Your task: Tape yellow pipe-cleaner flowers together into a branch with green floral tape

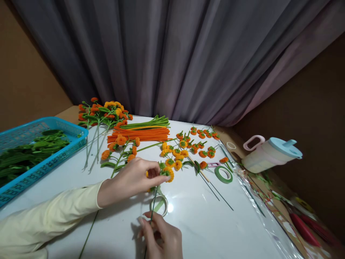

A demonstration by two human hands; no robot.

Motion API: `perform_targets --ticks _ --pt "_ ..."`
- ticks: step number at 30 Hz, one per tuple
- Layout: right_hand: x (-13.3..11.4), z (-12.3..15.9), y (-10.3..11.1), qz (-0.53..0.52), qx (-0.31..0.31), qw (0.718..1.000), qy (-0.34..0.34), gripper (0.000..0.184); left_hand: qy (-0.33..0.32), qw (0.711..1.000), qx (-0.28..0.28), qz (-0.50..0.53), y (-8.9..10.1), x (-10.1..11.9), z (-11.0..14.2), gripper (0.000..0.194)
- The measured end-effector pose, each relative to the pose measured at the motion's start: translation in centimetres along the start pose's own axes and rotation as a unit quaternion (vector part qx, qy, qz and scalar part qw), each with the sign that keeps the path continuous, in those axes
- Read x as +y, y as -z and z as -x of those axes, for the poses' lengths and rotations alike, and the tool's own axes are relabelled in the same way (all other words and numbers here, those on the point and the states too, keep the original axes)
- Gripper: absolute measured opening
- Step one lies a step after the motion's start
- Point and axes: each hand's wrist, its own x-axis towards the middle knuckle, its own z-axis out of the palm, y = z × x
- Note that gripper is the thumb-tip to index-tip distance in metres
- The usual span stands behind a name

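At the right hand's (164, 235) twelve o'clock, the left hand (134, 176) is pinching a fuzzy yellow-orange flower (170, 175); the right is pinching a thin dark-green wire stem (154, 202), apparently steadying it.

My sleeve (61, 216) is plain pale yellow; the flower (169, 175) I hold is golden orange with green at its base, and the wire stem (153, 207) is dark green. At left, the basket (54, 166) is bright blue with a pierced lattice pattern, its leaves (29, 153) deep green. Near the centre lie vivid orange chenille stems (140, 134) and lime green ones. At right, my whitish cup (256, 158) has a pale blue lid (283, 144) and pink handle (253, 138). The curtain (161, 54) above is greyish purple.
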Motion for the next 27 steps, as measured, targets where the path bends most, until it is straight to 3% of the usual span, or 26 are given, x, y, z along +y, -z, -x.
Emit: perform_targets --ticks 4,8,10,13,16,22,27 --pt "-0.8 -1.0 2.8 0.053 -0.001 0.995 0.082 0.038 0.052 0.990 -0.072 0.106 0.3 -0.2 0.0 0.030" --pt "-2.4 -3.5 7.1 0.112 0.087 0.979 0.148 0.014 0.086 0.967 -0.136 0.198 0.7 -0.5 0.0 0.030" --pt "-3.3 -4.9 8.4 0.114 0.046 0.969 0.215 0.019 0.089 0.962 -0.143 0.215 0.7 -0.6 0.0 0.030" --pt "-4.1 -6.7 8.9 0.131 -0.021 0.948 0.290 0.036 0.103 0.953 -0.158 0.237 0.8 -0.5 -0.2 0.030" --pt "-4.4 -8.1 8.8 0.153 -0.034 0.939 0.306 0.044 0.108 0.943 -0.172 0.265 0.8 -0.3 -0.3 0.029" --pt "-4.6 -9.9 9.3 0.110 -0.151 0.940 0.285 0.024 0.116 0.930 -0.185 0.296 0.7 -0.7 -0.7 0.026" --pt "-4.5 -10.3 9.4 0.108 -0.135 0.938 0.302 0.018 0.142 0.919 -0.181 0.321 0.3 -1.2 -0.9 0.027"
